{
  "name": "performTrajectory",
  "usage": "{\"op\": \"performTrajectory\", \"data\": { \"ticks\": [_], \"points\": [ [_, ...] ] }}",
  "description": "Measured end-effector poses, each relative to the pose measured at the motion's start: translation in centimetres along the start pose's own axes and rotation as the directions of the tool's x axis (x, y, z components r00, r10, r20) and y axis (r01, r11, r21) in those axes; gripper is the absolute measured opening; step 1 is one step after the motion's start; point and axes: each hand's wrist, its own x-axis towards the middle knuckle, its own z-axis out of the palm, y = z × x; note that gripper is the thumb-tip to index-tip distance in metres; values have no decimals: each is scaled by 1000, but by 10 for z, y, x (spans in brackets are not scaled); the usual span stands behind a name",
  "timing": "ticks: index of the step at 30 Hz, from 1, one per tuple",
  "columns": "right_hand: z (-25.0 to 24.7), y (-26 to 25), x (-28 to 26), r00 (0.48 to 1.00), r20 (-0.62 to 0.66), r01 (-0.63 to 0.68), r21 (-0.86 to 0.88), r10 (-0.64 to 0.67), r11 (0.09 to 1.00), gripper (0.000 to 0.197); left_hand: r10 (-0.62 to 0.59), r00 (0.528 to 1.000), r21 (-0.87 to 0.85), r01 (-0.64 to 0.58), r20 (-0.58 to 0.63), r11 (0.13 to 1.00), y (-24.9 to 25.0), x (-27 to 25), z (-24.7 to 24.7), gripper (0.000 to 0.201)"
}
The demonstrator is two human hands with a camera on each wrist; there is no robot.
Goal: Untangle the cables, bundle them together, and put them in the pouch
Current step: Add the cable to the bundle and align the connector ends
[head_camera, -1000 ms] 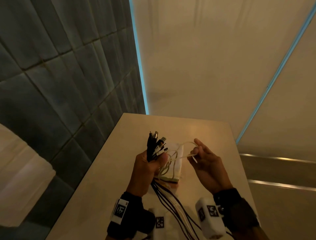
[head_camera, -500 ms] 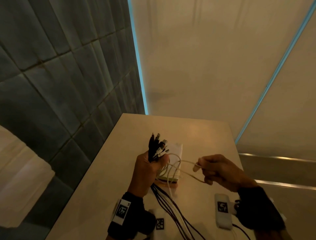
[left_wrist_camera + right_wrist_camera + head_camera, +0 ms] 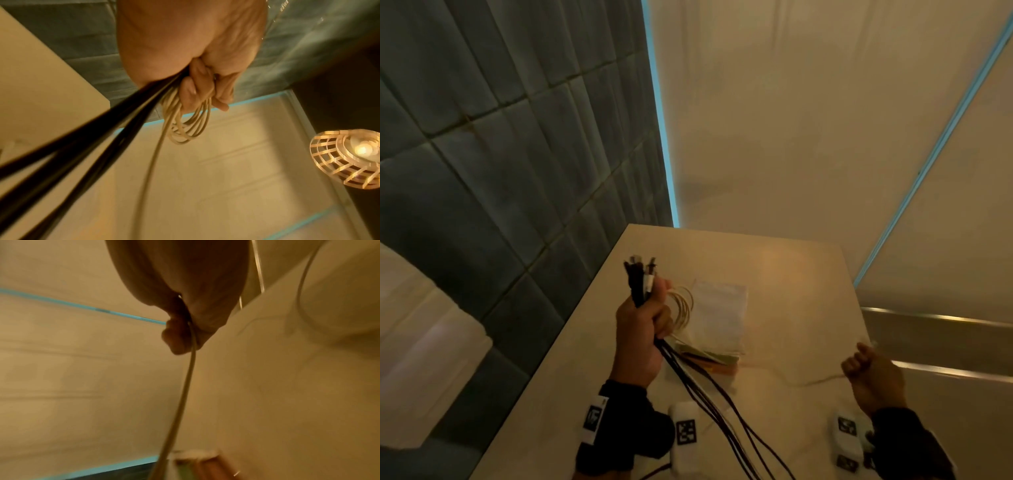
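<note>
The clear pouch [image 3: 717, 317] lies flat on the table [image 3: 784, 274], no cable inside it; the left hand [image 3: 642, 330] just beside it clenches the black cables [image 3: 709, 394] and coiled white loops [image 3: 186, 125]; the right hand [image 3: 871, 375], well apart, pinches one white cable [image 3: 186, 386].

My head view looks forward and down over the desk [image 3: 774, 260]. Both wrist views sit close under the fingers [image 3: 189, 92] (tilted upward); all share the white cable [image 3: 822, 379].

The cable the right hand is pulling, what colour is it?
White, tinted cream by the warm light; the cable pinched by the right hand shows best in the right wrist view.
</note>
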Motion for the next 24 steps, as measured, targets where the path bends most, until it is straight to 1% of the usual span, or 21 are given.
{"op": "performTrajectory", "data": {
  "ticks": [1, 2, 3, 4, 5, 6, 7, 8, 9, 10, 11, 12, 13, 14, 17, 18, 20, 22, 23, 24],
  "points": [
    [-11, 5, 5, 999, -31, 2, -182, -8, 983, 20, -2, 1000, -51, 2, 16, 999, 3, 1, -1, 15],
    [-19, 8, 6, 1000, -26, 0, -428, -12, 904, 15, -1, 999, -84, 4, 35, 996, 6, 1, 0, 15],
    [-24, 13, 6, 1000, 9, 11, -678, -6, 735, 16, 2, 999, -105, 4, 54, 994, 9, 1, 1, 15],
    [-24, 17, 1, 999, 43, 46, -875, -17, 481, 20, 3, 998, -112, 5, 69, 994, 11, 1, 4, 15],
    [-18, 20, -7, 991, 114, 127, -970, -73, 210, 24, 5, 997, -108, 4, 79, 994, 12, 0, 6, 16],
    [-6, 22, -18, 960, 230, 239, -970, -156, 36, 25, 9, 996, -99, 0, 88, 995, 12, 0, 9, 17],
    [9, 26, -31, 901, 363, 378, -926, -238, 19, 22, 13, 995, -91, -4, 99, 996, 12, -1, 11, 17],
    [28, 29, -49, 831, 482, 517, -854, -277, 65, 19, 13, 994, -85, -4, 108, 996, 11, -1, 13, 17],
    [47, 32, -71, 756, 594, 640, -758, -274, 124, 20, 5, 993, -81, 4, 116, 997, 11, -2, 15, 16],
    [67, 34, -92, 671, 705, 741, -651, -229, 166, 25, -2, 993, -81, 12, 122, 997, 11, -3, 17, 16],
    [84, 37, -109, 590, 794, 803, -557, -148, 212, 32, -8, 991, -84, 19, 131, 996, 11, -3, 20, 17],
    [98, 41, -123, 518, 854, 830, -485, -57, 274, 36, -14, 990, -88, 27, 138, 996, 12, -5, 22, 17],
    [110, 46, -133, 461, 887, 834, -436, 7, 340, 35, -21, 989, -90, 34, 147, 995, 13, -7, 24, 17],
    [119, 52, -140, 419, 908, 844, -393, 7, 365, 30, -23, 988, -84, 36, 153, 996, 15, -8, 26, 17],
    [133, 57, -145, 334, 933, 898, -272, -135, 345, 17, 2, 989, -33, 3, 147, 999, 17, -11, 26, 19],
    [134, 54, -145, 315, 937, 917, -260, -151, 304, 15, 9, 992, -15, -7, 126, 1000, 18, -11, 25, 19],
    [130, 37, -145, 285, 947, 950, -260, -146, 171, 17, 29, 997, 10, -30, 66, 999, 19, -11, 20, 19],
    [115, 9, -143, 284, 950, 959, -281, -134, 38, 25, 49, 999, 21, -49, -12, 999, 19, -8, 13, 18],
    [105, -7, -144, 277, 947, 958, -285, -161, -28, 32, 52, 997, 19, -52, -51, 998, 18, -6, 10, 17],
    [94, -24, -147, 262, 942, 957, -281, -209, -67, 37, 66, 995, 16, -65, -77, 998, 16, -4, 8, 17]
  ]
}}
